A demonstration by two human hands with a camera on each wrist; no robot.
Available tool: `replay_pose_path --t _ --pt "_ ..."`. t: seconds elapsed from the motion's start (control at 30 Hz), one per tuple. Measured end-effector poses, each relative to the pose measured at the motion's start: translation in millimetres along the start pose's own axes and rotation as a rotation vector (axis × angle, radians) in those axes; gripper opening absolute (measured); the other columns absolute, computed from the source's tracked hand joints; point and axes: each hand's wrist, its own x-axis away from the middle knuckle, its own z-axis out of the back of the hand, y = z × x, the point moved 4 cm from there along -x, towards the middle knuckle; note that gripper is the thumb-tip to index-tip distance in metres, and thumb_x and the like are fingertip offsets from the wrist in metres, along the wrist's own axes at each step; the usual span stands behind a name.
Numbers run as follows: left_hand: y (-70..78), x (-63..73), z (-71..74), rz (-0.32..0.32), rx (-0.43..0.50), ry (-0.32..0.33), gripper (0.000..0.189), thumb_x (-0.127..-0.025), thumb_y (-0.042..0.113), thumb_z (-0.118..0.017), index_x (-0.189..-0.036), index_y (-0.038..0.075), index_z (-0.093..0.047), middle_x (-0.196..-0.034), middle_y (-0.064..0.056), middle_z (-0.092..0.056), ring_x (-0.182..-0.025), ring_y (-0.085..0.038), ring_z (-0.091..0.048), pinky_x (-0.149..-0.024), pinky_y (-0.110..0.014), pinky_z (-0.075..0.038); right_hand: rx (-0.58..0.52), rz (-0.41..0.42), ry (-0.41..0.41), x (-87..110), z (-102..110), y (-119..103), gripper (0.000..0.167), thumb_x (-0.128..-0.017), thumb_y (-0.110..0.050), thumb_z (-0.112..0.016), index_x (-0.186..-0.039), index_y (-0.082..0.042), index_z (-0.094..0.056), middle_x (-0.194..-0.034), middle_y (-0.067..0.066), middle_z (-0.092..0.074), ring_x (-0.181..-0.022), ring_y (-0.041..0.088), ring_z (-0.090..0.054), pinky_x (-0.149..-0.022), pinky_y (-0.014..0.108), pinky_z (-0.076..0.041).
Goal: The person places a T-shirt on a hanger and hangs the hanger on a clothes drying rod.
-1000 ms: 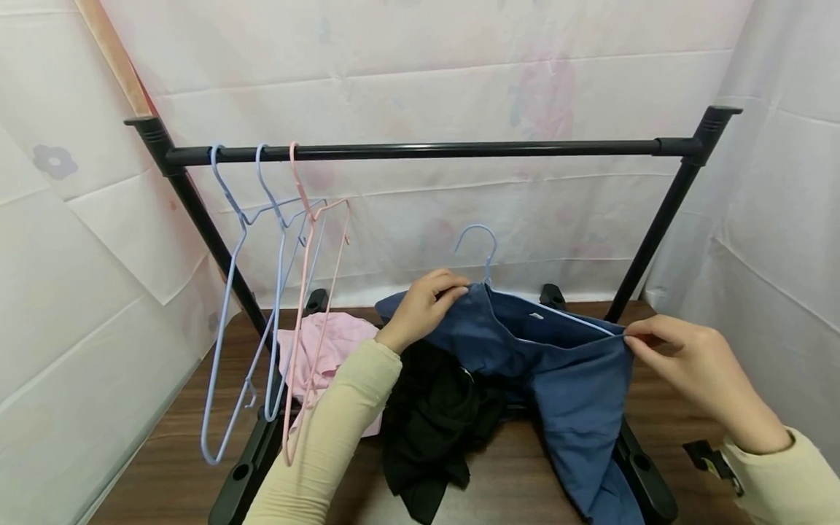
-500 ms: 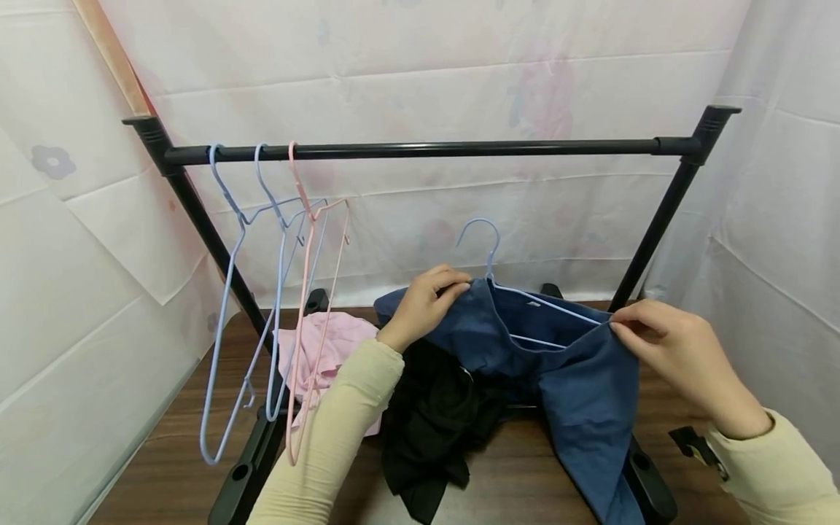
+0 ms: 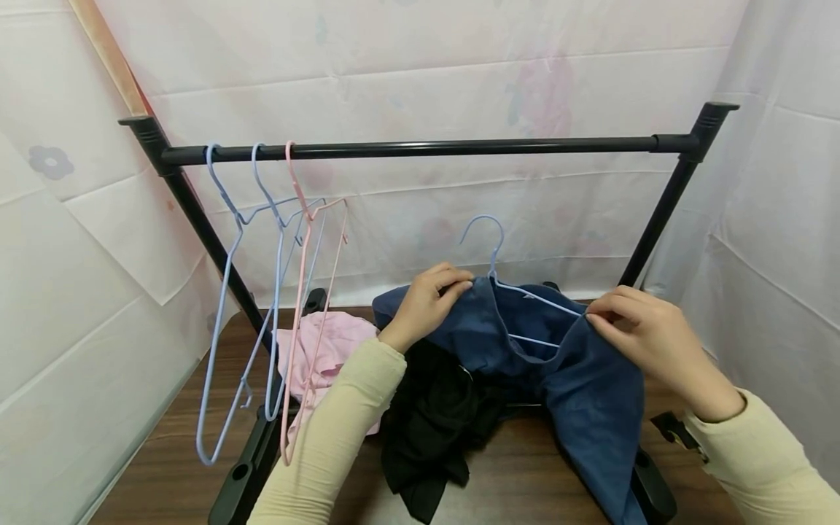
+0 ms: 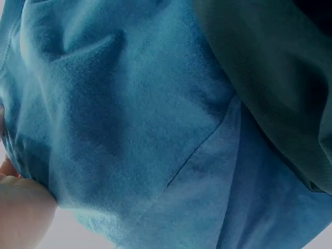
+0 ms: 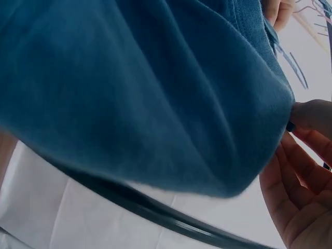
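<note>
A blue shirt (image 3: 590,401) hangs between both hands over the table, its neckline gaping toward the camera. Inside that neckline sits a light blue hanger (image 3: 501,244), its hook standing up above the collar and its right arm and lower bar showing in the opening. My left hand (image 3: 429,306) pinches the collar just left of the hook. At the collar's right side, my right hand (image 3: 646,343) pinches the fabric by the hanger's arm. Blue cloth (image 4: 119,114) fills most of the left wrist view. The right wrist view shows thumb and fingers (image 5: 306,192) at the shirt's edge.
A black rack's bar (image 3: 459,149) spans the back. Two blue hangers (image 3: 226,292) and a pink hanger (image 3: 304,277) hang at its left. A pink garment (image 3: 335,343) and a black garment (image 3: 436,423) lie on the wooden table (image 3: 170,452).
My right hand has moved left and slightly up with the collar edge, narrowing the neckline. The hanger's hook has risen slightly and shifted right; its lower bar shows more. My left hand stays nearly still.
</note>
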Motion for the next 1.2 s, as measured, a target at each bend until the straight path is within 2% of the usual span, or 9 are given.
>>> replay_pose_path --t 0.07,0.23,0.43,0.57,0.73,0.93,1.1,1.2 --pt "0.6 -0.2 0.2 0.005 -0.001 0.007 0.022 -0.098 0.016 -0.059 -0.115 0.009 -0.072 -0.097 -0.003 -0.066 -0.072 -0.009 -0.052 -0.064 -0.025 -0.044 0.0 0.015 0.001 -3.4 -2 -2 0.003 -0.086 -0.011 -0.074 -0.087 -0.014 -0.073 -0.085 -0.009 -0.066 -0.072 -0.002 -0.054 -0.064 0.013 -0.045" --pt "2.2 -0.5 0.5 0.017 -0.007 0.023 0.024 -0.099 0.016 -0.058 -0.117 0.008 -0.071 -0.094 -0.003 -0.064 -0.067 -0.01 -0.048 -0.061 -0.024 -0.042 -0.004 0.044 0.0 -12.3 -4 -8 0.022 -0.074 0.002 -0.079 -0.088 -0.014 -0.073 -0.085 -0.007 -0.066 -0.07 0.0 -0.052 -0.062 0.013 -0.043" --pt "4.3 -0.1 1.4 0.015 0.0 0.047 0.024 -0.099 0.016 -0.058 -0.116 0.007 -0.071 -0.095 -0.004 -0.065 -0.067 -0.01 -0.049 -0.061 -0.024 -0.043 -0.017 0.082 -0.005 -21.1 -10 -15 0.024 -0.072 0.004 -0.08 -0.088 -0.013 -0.074 -0.086 -0.005 -0.067 -0.071 0.003 -0.055 -0.064 0.013 -0.044" --pt "3.6 1.1 1.5 0.009 0.012 0.054 0.023 -0.099 0.016 -0.058 -0.116 0.007 -0.071 -0.095 -0.004 -0.065 -0.068 -0.01 -0.05 -0.061 -0.024 -0.043 -0.014 0.078 -0.01 -20.3 -14 -16 0.024 -0.071 0.004 -0.081 -0.088 -0.012 -0.074 -0.087 -0.004 -0.066 -0.071 0.006 -0.056 -0.064 0.012 -0.042" --pt "1.6 2.4 1.4 -0.008 0.029 0.056 0.023 -0.099 0.016 -0.058 -0.115 0.007 -0.071 -0.094 -0.004 -0.065 -0.068 -0.009 -0.05 -0.061 -0.024 -0.043 -0.044 0.027 0.0 -15.6 -12 -14 0.029 -0.069 0.005 -0.083 -0.092 -0.012 -0.076 -0.092 -0.002 -0.065 -0.073 0.007 -0.056 -0.063 0.012 -0.041" --pt "0.1 3.0 1.5 -0.034 0.044 0.069 0.023 -0.098 0.016 -0.059 -0.114 0.007 -0.072 -0.094 -0.005 -0.065 -0.069 -0.009 -0.05 -0.061 -0.024 -0.043 -0.095 -0.044 -0.004 -10.1 -6 -6 0.038 -0.071 0.009 -0.08 -0.105 -0.008 -0.074 -0.092 -0.001 -0.064 -0.075 -0.003 -0.053 -0.065 0.008 -0.044" --pt "-1.5 3.5 1.9 -0.027 0.057 0.073 0.023 -0.098 0.017 -0.059 -0.115 0.007 -0.072 -0.094 -0.005 -0.065 -0.069 -0.009 -0.05 -0.061 -0.024 -0.043 -0.107 -0.149 -0.051 -2.7 0 7 0.029 -0.082 0.001 -0.075 -0.109 -0.009 -0.073 -0.093 -0.002 -0.068 -0.079 -0.01 -0.051 -0.068 0.006 -0.045" --pt "-2.0 3.4 2.2 -0.02 0.064 0.073 0.024 -0.098 0.017 -0.059 -0.115 0.007 -0.072 -0.095 -0.005 -0.066 -0.07 -0.01 -0.051 -0.062 -0.024 -0.043 -0.102 -0.258 -0.15 4.2 2 17 0.023 -0.092 -0.012 -0.068 -0.115 -0.011 -0.071 -0.102 0.004 -0.072 -0.081 -0.01 -0.053 -0.068 0.009 -0.045"
